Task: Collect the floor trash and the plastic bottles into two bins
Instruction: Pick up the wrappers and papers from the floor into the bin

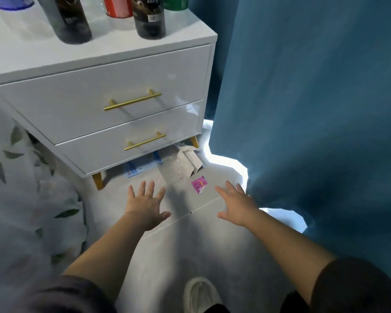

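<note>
A white nightstand (99,91) stands on the left and a blue curtain (314,109) hangs on the right, its hem reaching the floor (190,249). Leaf-printed bedding (20,199) fills the left edge. The gap between them is narrow, and the trash lies at its far end by the nightstand's foot. A pink wrapper (199,184) lies in the open on the tile. Just behind it are clear film (174,169) and a paper scrap (193,160). A blue-and-white pack (142,169) sits partly under the nightstand, whose overhang hides its back.

The left hand (145,204) and right hand (237,204) reach forward, palms down. Their fingers are spread and hold nothing. The wrapper lies between them, nearer the right. A white shoe (201,292) shows at the bottom edge.

The nightstand is glossy and boxy, with thin gold bar handles (132,100) and tapered gold legs (97,179). The curtain is matte and heavy. The floor is smooth grey tile crossed by one grout line. The film is crinkled.

Both drawers (133,143) are closed, their contents hidden. Bottles (149,21) stand upright on top: two are dark, and the others are clear with blue, red and green labels. Their tops are cut off by the frame, and I cannot tell what they contain.
</note>
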